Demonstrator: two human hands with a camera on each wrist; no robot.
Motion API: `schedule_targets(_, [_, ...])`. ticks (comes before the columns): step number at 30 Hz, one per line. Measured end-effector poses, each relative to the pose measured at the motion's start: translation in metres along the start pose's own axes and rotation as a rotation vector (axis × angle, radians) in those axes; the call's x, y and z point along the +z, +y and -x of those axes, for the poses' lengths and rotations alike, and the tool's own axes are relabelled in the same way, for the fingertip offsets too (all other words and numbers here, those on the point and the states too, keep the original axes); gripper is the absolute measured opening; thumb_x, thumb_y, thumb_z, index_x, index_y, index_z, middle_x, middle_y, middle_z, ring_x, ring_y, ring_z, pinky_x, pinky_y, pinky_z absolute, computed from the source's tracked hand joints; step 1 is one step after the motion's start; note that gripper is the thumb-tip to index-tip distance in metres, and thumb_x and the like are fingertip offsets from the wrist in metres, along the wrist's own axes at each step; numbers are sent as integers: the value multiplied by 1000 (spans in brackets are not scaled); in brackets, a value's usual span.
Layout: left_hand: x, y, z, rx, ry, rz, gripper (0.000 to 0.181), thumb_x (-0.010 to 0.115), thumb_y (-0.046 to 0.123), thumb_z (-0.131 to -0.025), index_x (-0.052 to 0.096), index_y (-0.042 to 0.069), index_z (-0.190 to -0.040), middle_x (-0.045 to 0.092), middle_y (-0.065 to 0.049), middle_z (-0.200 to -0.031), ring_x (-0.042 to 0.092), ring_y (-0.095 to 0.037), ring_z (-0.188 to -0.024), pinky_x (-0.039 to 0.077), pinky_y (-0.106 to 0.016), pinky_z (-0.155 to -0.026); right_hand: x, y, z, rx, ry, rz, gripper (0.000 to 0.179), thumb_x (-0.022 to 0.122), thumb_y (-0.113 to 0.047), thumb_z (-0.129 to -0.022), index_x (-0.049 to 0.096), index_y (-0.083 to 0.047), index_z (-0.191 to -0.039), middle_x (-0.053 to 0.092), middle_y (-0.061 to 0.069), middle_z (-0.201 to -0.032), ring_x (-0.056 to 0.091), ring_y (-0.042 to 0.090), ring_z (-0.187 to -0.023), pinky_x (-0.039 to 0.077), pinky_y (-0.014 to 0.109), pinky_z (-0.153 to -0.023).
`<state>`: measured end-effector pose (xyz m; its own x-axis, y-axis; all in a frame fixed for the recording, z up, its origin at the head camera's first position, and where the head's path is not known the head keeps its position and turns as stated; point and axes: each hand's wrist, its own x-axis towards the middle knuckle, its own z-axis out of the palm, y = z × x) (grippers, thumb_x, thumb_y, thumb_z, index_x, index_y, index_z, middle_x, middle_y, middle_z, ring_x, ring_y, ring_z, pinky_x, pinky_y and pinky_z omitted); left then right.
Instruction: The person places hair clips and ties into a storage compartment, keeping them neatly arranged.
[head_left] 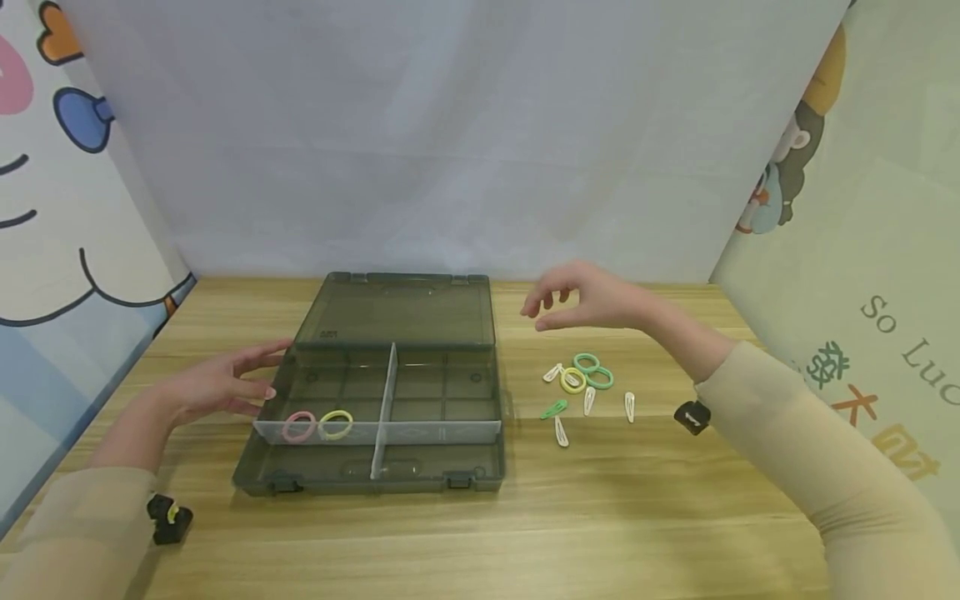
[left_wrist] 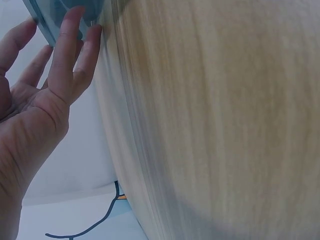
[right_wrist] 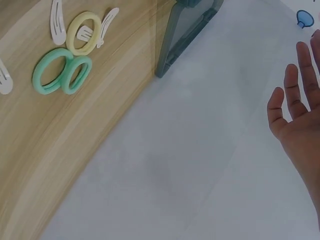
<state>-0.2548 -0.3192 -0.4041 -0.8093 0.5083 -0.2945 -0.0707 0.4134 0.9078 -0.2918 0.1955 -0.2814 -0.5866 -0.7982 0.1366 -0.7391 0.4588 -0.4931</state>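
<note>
A dark translucent divided storage box (head_left: 442,454) lies on the table with its lid (head_left: 412,308) folded back. Inside, a pink hair tie (head_left: 288,432) and a yellow hair tie (head_left: 351,427) overlap the pale divider (head_left: 442,432) on the left. My left hand (head_left: 217,387) rests at the box's left side, its fingers spread along the wall. Above the table, right of the lid, hovers my right hand (head_left: 600,297) with loosely bent fingers and nothing in them. Below it lie two green hair ties (right_wrist: 46,75) and another yellow hair tie (right_wrist: 72,32).
Several white snap clips (head_left: 629,407) and a green snap clip (head_left: 553,409) are scattered right of the box. A pale cloth backdrop (head_left: 450,167) closes off the table's far edge. Printed panels (head_left: 885,275) stand at both sides.
</note>
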Motion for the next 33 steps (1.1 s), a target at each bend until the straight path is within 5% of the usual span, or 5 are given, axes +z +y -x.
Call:
schedule_targets(26, [-1,-3,-1,-2,-3,-5,83,59,13,-93,3,17,-153,-2,-23,-156,22,-55,-132,47,-51,-95,31,86,54,218,83,24,15,70,-22,-86,71,-21,-101,69,-5,-103,57,15,-92,48,48,-84])
schedule_targets(33, [0,-1,0,-1,-6,-5,83,60,13,-92,3,17,-153,-2,-23,-156,21,-55,-132,47,-51,-95,46,105,59,265,104,2,18,71,-18,-86,72,-13,-102,70,0,-104,59,21,-94,47,41,-82])
